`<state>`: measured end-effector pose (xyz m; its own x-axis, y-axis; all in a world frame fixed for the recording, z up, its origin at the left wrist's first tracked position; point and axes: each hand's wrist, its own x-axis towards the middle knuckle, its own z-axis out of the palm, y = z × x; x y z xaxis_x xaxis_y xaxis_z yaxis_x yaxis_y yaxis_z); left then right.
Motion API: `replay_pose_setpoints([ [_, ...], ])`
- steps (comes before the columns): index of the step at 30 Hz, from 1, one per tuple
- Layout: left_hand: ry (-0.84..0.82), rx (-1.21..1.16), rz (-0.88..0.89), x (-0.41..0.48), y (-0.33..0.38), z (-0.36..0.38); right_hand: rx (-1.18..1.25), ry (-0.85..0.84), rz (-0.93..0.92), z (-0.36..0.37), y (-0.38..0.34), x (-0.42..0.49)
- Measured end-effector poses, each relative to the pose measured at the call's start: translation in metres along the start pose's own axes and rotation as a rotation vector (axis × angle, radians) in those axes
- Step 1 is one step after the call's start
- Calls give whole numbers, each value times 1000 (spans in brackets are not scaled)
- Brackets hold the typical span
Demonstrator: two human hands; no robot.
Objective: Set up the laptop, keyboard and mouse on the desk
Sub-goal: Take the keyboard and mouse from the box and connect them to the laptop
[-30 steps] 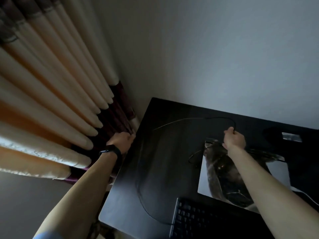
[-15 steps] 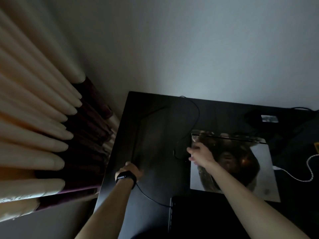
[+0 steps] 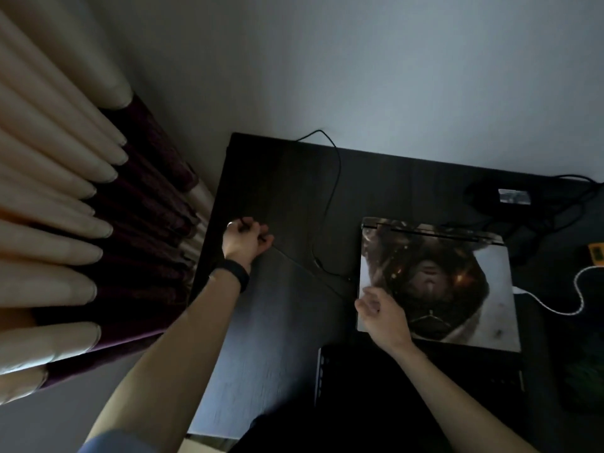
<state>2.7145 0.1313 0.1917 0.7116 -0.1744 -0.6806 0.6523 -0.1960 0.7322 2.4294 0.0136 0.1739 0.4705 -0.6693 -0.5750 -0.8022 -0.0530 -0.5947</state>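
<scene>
The closed laptop with the printed picture skin on its lid [image 3: 457,282] already lies flat on the dark wooden surface [image 3: 281,322], toward the right, with a thin black cable [image 3: 330,204] running from its left edge up and over the back edge by the wall. A white cable [image 3: 578,302] meets its right side. The flat black keyboard [image 3: 408,387] sits just in front of the laptop, its detail lost in the dim light.

The left hand [image 3: 245,241], a dark band on the wrist, is closed in a narrow grip on a thin dark cord near the left edge of the surface — the cord stretches taut toward the laptop's left side. The right hand [image 3: 382,310] rests at the laptop's near-left corner, fingers loosely spread and holding nothing.

Judging by this, placement is partly done: laptop and keyboard are down, and cable routing is under way. Still left, it seems — opening the lid and setting out the mouse, which I cannot make out anywhere; the dark shapes at the far right, including a black power brick [image 3: 490,197], are too murky to tell.
</scene>
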Motion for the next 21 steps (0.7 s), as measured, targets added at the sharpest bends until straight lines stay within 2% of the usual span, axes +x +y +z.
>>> replay_pose_setpoints([
  [3,29,762,142,14,-10,2,-245,33,-189,-10,16,-6],
  [5,2,1015,110,10,-23,0,-429,-5,-313,-10,28,-10],
  [11,-178,1309,380,-20,-84,6,-538,6,-405,0,55,-27],
  [14,-183,1495,484,-36,-106,5,-595,-36,-373,2,61,-28],
  [18,-111,1334,464,-48,-115,-2,-523,89,-326,2,71,-40],
  [21,-55,1323,431,-64,-128,-6,-453,179,-249,-13,95,-53],
])
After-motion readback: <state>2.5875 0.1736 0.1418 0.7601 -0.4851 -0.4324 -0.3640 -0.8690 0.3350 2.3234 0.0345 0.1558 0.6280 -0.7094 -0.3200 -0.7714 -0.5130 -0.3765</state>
